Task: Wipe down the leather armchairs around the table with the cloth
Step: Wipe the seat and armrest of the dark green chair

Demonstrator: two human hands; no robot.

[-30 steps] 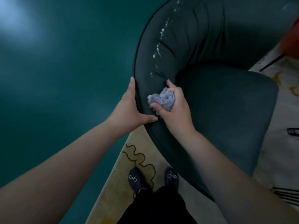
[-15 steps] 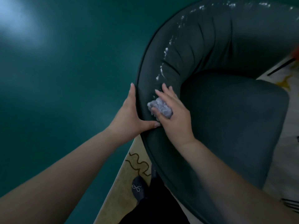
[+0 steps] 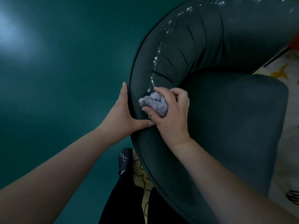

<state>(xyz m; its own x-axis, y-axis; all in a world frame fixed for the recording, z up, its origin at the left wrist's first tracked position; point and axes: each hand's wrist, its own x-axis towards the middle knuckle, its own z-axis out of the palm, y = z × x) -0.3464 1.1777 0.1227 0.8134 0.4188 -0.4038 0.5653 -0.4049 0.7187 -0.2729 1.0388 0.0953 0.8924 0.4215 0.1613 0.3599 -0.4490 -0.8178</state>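
Note:
A dark green leather armchair [image 3: 202, 50] with a curved padded backrest fills the right half of the view. A line of white foam specks [image 3: 157, 54] runs along the backrest's top. My right hand [image 3: 171, 113] grips a bunched grey-lilac cloth [image 3: 153, 103] and presses it on the backrest, at the lower end of the foam line. My left hand [image 3: 124, 115] rests on the chair's outer edge, fingers straight along the piping and thumb laid across the top, touching my right hand.
A dark teal floor [image 3: 64, 78] spreads to the left. A pale rug with yellow squiggles [image 3: 142, 177] lies under the chair. My dark shoe [image 3: 124, 160] stands beside the chair's edge. An orange object [image 3: 295, 42] and thin black lines show at the right edge.
My right hand has curled round the cloth again after lying flatter over it, staying at the same spot on the backrest. The view has shifted closer. My left hand has stayed on the chair's edge.

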